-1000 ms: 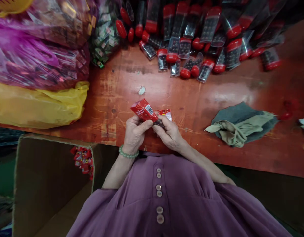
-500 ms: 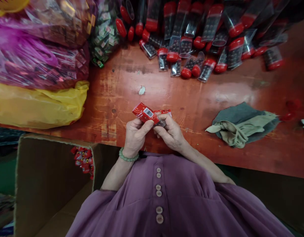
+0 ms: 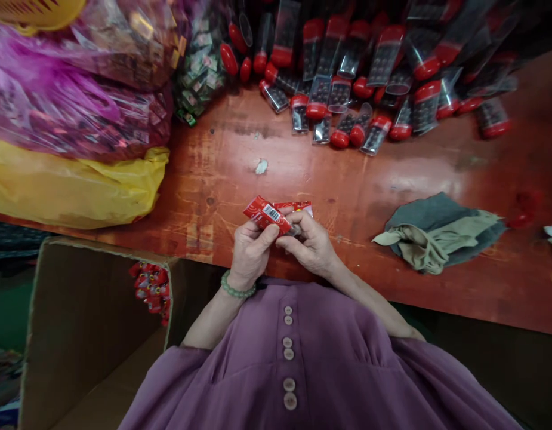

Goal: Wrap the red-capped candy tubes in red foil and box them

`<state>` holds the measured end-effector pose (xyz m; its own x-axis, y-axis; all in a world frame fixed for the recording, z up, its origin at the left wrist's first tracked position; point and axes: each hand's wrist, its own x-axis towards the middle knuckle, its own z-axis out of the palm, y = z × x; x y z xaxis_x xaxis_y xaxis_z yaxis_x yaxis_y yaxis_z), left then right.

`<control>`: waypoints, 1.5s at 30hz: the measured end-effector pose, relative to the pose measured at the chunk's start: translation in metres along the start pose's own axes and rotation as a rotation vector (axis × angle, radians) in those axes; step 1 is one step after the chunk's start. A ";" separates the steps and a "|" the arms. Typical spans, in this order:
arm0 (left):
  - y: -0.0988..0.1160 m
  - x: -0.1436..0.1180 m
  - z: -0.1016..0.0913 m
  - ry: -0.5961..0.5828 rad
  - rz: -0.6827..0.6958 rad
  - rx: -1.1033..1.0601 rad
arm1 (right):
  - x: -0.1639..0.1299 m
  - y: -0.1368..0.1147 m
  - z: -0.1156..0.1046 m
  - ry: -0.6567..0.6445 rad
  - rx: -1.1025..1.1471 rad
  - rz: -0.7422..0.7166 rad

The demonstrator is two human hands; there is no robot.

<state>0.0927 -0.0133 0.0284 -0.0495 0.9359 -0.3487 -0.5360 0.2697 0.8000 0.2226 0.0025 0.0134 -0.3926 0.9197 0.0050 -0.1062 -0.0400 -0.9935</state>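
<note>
Above the near edge of the table, a red printed card [image 3: 262,209] with a white barcode label is pinched between the thumb and fingers of my left hand [image 3: 251,251]. A second red printed flap [image 3: 302,206] shows behind it. My right hand [image 3: 314,245] is closed at the card's right end, thumb and fingertips on a small clear, dark-looking piece [image 3: 294,229] that joins the card. Most of that piece is hidden by the fingers, and I cannot make out its exact shape.
Clear, red-capped tubes of dark balls [image 3: 376,128] are heaped at the back of the wooden table [image 3: 240,185]. Full plastic bags [image 3: 79,185] lie at left. Grey-green cloths [image 3: 437,233] are at right. Below left stands an open cardboard box [image 3: 92,310] with red packets [image 3: 153,286] by its edge.
The whole view has shifted slightly. Both hands stay together on the red card, which now shows its barcode face at a slightly different tilt.
</note>
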 end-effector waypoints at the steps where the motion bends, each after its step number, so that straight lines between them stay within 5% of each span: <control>1: 0.000 -0.001 0.001 0.006 -0.001 0.001 | 0.000 0.000 0.001 0.008 0.017 0.000; 14: 0.000 -0.008 0.003 -0.016 -0.070 0.002 | -0.013 0.014 -0.001 0.151 -0.102 -0.217; 22: -0.003 -0.012 -0.005 -0.049 -0.012 0.094 | -0.019 0.016 0.002 0.294 -0.208 -0.221; 32: -0.005 -0.013 -0.009 -0.051 0.120 0.105 | -0.014 0.010 0.006 0.144 -0.188 -0.142; 45: -0.007 -0.016 -0.007 -0.006 0.139 0.002 | -0.008 0.003 0.024 0.073 0.125 0.049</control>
<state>0.0916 -0.0316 0.0252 -0.1182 0.9655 -0.2319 -0.5231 0.1380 0.8410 0.2035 -0.0143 0.0131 -0.3325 0.9414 -0.0556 -0.2036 -0.1292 -0.9705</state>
